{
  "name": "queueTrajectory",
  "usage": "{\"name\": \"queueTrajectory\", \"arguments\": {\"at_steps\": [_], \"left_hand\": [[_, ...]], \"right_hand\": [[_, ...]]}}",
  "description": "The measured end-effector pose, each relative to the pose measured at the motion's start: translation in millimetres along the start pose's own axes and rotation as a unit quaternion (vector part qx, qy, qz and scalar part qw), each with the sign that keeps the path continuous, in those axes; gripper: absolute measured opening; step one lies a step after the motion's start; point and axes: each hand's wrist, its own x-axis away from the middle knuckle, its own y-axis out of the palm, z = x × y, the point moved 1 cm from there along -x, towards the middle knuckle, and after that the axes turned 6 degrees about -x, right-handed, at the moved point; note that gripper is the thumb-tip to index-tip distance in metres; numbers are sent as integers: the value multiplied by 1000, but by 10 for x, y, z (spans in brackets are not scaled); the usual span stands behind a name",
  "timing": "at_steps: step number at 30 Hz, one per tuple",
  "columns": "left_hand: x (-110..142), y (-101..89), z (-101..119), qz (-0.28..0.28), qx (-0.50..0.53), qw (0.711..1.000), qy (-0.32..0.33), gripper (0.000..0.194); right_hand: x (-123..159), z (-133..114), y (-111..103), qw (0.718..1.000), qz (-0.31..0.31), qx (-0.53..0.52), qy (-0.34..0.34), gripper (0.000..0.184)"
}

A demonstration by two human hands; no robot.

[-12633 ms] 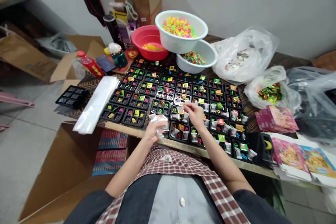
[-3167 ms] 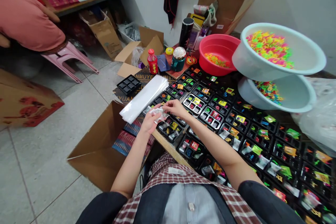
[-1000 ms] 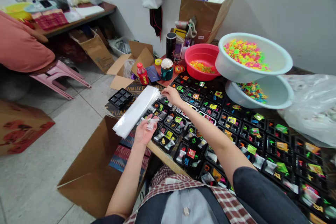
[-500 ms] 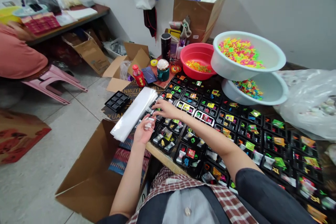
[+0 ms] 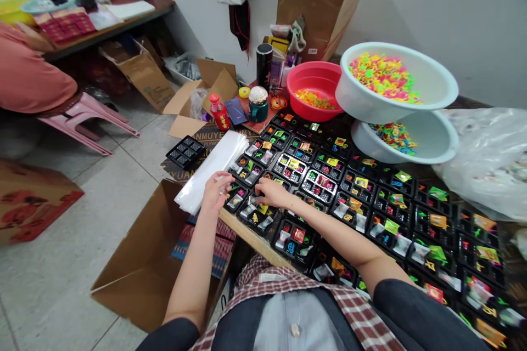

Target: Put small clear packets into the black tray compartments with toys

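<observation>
My left hand (image 5: 216, 192) hovers by the table's near left corner, its fingers curled inward; whatever lies within them is too small to make out. To its right, my right hand (image 5: 274, 193) reaches down over a black compartment tray (image 5: 258, 216), fingertips bent together at its upper edge; anything pinched there is hidden. That tray contains small clear packets and yellow plastic pieces. Just beyond my left hand is another filled black tray (image 5: 246, 170). A stack of clear plastic sleeves (image 5: 208, 175) lies beside my left hand.
Rows of filled black trays (image 5: 358, 189) cover the table. Behind them stand a red basin (image 5: 298, 79) and two pale basins, the upper one (image 5: 349, 85) full of coloured pieces. An open cardboard box (image 5: 135, 263) sits below left. A seated person (image 5: 33, 77) is at another table.
My hands have moved apart: the left went left and turned its palm away, the right came nearer over a tray. The small whitish packets earlier visible in my left palm no longer show clearly.
</observation>
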Motion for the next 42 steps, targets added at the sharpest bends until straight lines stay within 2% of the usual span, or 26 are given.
{"name": "queueTrajectory", "arguments": {"at_steps": [2,4,5,8,10,15,19,24,26,29,31,34,36,37,39,41,42], "left_hand": [[-165,2,15,22,-35,999,21,21],[-336,18,36,48,-149,986,63,22],[-414,35,44,57,-242,964,90,25],[-590,119,34,56,-498,854,142,34],[-652,170,8,47,-548,823,141,36],[-701,177,-18,55,-560,816,130,25],[-718,81,5,57,-559,817,127,12],[-711,35,-9,55,-556,819,132,21],[-701,56,-26,59,-560,815,134,22],[-684,89,-45,69,-573,805,136,18],[-669,96,-47,70,-580,800,136,15],[-641,83,-27,62,-586,796,139,10],[-622,70,3,60,-575,803,144,12],[-611,65,23,63,-551,819,147,14],[-578,62,68,72,-434,887,141,18],[-520,82,111,54,-227,967,105,23],[-479,105,130,26,-113,991,71,26]], "right_hand": [[3,-14,37,1000,3,-28,7,12],[15,-29,71,999,9,-44,13,12],[23,-36,86,999,16,-49,15,14],[47,-50,123,997,40,-61,14,24],[55,-55,141,997,44,-63,12,21],[52,-55,158,996,45,-75,12,16],[49,-21,167,987,46,-150,16,20],[38,32,229,965,50,-256,20,24],[40,50,236,945,66,-321,8,23],[59,136,138,912,120,-391,-18,12],[77,264,-20,910,183,-372,-26,2],[89,544,-326,911,299,-284,-7,13],[77,734,-504,915,341,-215,15,20],[64,816,-570,920,344,-183,28,22],[26,947,-651,936,324,-128,57,24],[-19,1028,-673,948,293,-94,79,24],[-42,1054,-668,953,279,-86,85,23]]}}
